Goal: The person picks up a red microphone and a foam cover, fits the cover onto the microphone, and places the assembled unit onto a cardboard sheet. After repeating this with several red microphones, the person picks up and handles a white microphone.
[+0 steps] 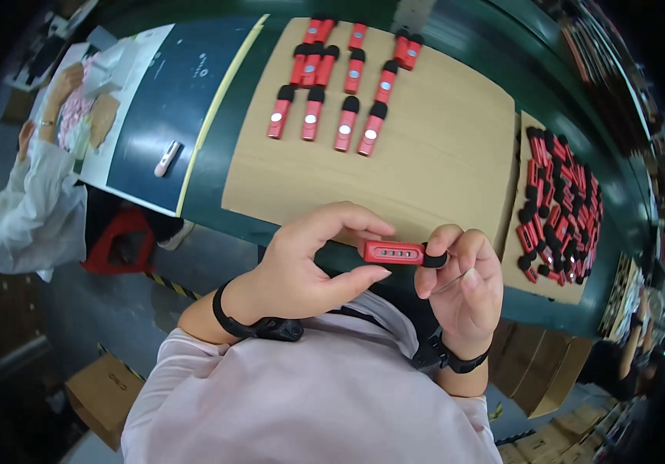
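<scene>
A small red microphone (394, 253) with a row of small metal contacts on its upper side lies crosswise in front of me. Its black foam cap (434, 259) points right. My left hand (313, 263) curls about the plain red end, thumb on the near side and fingers on the far side; the exact contact there is hard to make out. With bent fingers, my right hand (464, 282) grips the foam cap. Farther off, rows of similar red microphones (348, 127) rest on a cardboard sheet (441, 155).
A dense batch of red microphones (557, 209) covers a second cardboard piece (572, 294) at the right. On the left lie a dark mat (185, 93) and a pale handheld device (168, 158). A co-worker in white (39, 201) works there, near a red stool (120, 243).
</scene>
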`<act>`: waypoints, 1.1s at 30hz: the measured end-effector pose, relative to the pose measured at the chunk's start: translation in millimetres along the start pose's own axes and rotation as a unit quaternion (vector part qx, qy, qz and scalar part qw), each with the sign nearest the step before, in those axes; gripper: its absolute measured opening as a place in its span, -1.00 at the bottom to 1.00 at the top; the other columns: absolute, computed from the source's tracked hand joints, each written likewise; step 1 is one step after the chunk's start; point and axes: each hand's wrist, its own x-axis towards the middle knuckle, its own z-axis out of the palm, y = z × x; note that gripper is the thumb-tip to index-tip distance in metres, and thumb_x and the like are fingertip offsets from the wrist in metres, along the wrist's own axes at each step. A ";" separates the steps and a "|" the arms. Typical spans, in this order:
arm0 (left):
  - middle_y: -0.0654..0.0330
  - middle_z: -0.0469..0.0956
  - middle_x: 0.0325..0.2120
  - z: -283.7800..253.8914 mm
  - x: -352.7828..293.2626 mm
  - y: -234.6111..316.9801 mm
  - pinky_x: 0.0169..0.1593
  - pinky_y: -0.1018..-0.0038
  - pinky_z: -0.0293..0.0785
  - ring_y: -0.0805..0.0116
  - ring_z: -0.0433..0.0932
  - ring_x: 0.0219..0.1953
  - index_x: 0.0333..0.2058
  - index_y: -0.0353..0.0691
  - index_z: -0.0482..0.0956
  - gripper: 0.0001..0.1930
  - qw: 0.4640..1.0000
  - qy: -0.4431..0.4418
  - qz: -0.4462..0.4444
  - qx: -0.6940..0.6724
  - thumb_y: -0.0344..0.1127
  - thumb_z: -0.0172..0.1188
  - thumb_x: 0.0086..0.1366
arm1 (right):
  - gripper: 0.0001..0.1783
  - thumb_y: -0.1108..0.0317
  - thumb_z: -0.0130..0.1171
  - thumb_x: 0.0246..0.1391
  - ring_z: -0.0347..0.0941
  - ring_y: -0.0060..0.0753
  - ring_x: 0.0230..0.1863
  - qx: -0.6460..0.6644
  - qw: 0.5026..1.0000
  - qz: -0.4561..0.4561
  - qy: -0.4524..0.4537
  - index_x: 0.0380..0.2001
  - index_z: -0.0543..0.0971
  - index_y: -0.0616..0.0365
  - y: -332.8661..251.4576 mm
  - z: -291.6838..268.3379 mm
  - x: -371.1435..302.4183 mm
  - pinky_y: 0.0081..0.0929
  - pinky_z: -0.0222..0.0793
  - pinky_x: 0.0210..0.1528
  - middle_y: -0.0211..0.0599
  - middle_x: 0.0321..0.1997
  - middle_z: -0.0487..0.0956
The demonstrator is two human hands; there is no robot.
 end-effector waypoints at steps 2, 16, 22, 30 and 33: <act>0.06 0.58 -0.26 2.8 6.3 -0.7 -0.16 0.48 0.51 0.33 0.59 -0.26 -0.16 -0.39 0.54 -0.65 0.999 -0.013 0.020 0.026 -0.55 0.38 0.04 | -0.82 0.35 0.12 0.17 0.49 -0.31 -0.23 0.016 1.000 -0.011 0.006 -0.28 0.34 0.15 -6.9 -3.6 -2.8 -0.44 0.47 -0.26 0.02 -0.01 0.42; 0.04 0.59 -0.45 35.3 32.2 8.9 -0.32 0.54 0.52 0.31 0.61 -0.42 -0.25 -0.43 0.58 -0.70 0.974 0.051 0.143 0.166 -0.62 0.38 -0.01 | -0.89 0.38 0.15 0.12 0.32 -0.55 -0.01 -0.101 0.987 -0.068 0.109 -0.33 0.44 0.11 -25.3 0.8 7.9 -0.48 0.15 0.12 -0.18 0.23 0.25; 0.05 0.59 -0.45 32.4 32.7 10.1 -0.35 0.52 0.51 0.30 0.61 -0.44 -0.25 -0.42 0.58 -0.70 0.964 0.083 0.167 0.187 -0.64 0.39 -0.02 | -0.91 0.51 0.22 0.07 0.16 -0.45 0.19 -0.143 0.977 -0.121 0.100 -0.35 0.50 0.15 -18.0 12.7 18.7 -0.45 0.14 0.12 -0.33 -0.07 0.41; 0.07 0.59 -0.48 34.9 31.4 12.7 -0.36 0.51 0.51 0.30 0.60 -0.45 -0.25 -0.40 0.57 -0.69 0.959 0.086 0.179 0.202 -0.63 0.39 -0.02 | -0.90 0.47 0.25 0.05 0.08 -0.36 0.29 -0.209 0.964 -0.117 0.117 -0.38 0.51 0.16 -21.5 18.1 20.7 -0.33 0.03 0.23 -0.33 -0.10 0.43; 0.07 0.59 -0.48 35.1 31.0 12.9 -0.36 0.50 0.51 0.30 0.60 -0.45 -0.25 -0.40 0.56 -0.69 0.960 0.086 0.177 0.201 -0.63 0.40 -0.02 | -0.90 0.47 0.25 0.05 0.11 -0.35 0.27 -0.236 0.958 -0.116 0.113 -0.39 0.51 0.17 -21.6 18.4 20.5 -0.32 0.02 0.23 -0.29 -0.09 0.42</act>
